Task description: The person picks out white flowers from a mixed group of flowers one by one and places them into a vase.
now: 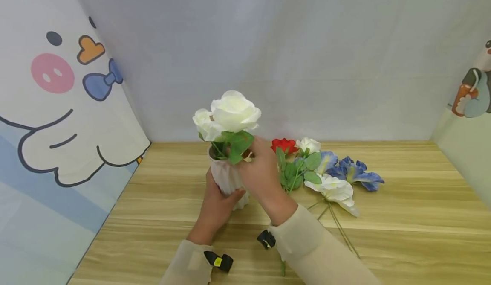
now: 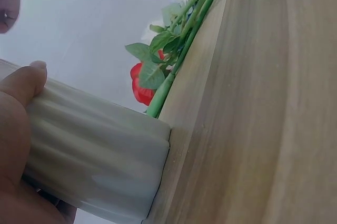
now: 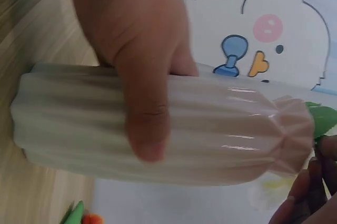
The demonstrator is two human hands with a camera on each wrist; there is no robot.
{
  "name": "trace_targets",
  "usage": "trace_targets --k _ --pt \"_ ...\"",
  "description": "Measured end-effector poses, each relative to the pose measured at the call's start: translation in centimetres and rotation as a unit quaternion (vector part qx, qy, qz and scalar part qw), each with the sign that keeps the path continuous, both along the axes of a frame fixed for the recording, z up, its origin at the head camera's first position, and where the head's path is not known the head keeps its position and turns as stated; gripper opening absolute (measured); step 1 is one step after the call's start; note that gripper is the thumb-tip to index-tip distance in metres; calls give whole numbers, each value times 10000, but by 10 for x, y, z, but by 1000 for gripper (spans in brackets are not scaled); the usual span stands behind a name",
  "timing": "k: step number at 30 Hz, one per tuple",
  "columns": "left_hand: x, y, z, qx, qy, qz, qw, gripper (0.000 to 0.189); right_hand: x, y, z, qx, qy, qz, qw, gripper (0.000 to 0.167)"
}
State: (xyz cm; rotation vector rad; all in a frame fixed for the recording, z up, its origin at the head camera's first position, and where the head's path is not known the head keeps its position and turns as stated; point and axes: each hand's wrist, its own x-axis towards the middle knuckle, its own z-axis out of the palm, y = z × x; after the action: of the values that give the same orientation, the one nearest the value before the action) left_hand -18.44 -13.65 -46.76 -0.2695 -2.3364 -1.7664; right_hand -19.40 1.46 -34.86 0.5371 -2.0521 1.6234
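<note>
A pale fluted vase (image 1: 226, 176) stands upright on the wooden table. My left hand (image 1: 215, 210) grips its lower body, the thumb across the front in the right wrist view (image 3: 150, 124). White roses (image 1: 235, 112) with green leaves (image 1: 241, 142) rise from the vase mouth, one large bloom beside a smaller one. Right at the rim, my right hand (image 1: 262, 176) pinches the rose stem just under the leaves, its curled fingers (image 3: 303, 195) close to the mouth. The lower stem is hidden inside the vase.
To the right of the vase lie a red rose (image 1: 284, 145), a small white rose (image 1: 308, 145), blue flowers (image 1: 354, 173) and a large white flower (image 1: 333, 189), with stems towards the front. A pale cloth wall (image 1: 307, 63) stands behind; a cartoon-printed panel (image 1: 76, 118) stands left.
</note>
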Motion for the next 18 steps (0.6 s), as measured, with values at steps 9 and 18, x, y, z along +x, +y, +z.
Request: trace_targets --k 9,18 --pt "-4 1 -2 -3 146 48 9999 96 -1 8 -8 92 -652 -11 9978 23" --pt "-3 -1 -4 -24 -67 73 9999 98 20 29 -11 -222 -1354 84 9905 15"
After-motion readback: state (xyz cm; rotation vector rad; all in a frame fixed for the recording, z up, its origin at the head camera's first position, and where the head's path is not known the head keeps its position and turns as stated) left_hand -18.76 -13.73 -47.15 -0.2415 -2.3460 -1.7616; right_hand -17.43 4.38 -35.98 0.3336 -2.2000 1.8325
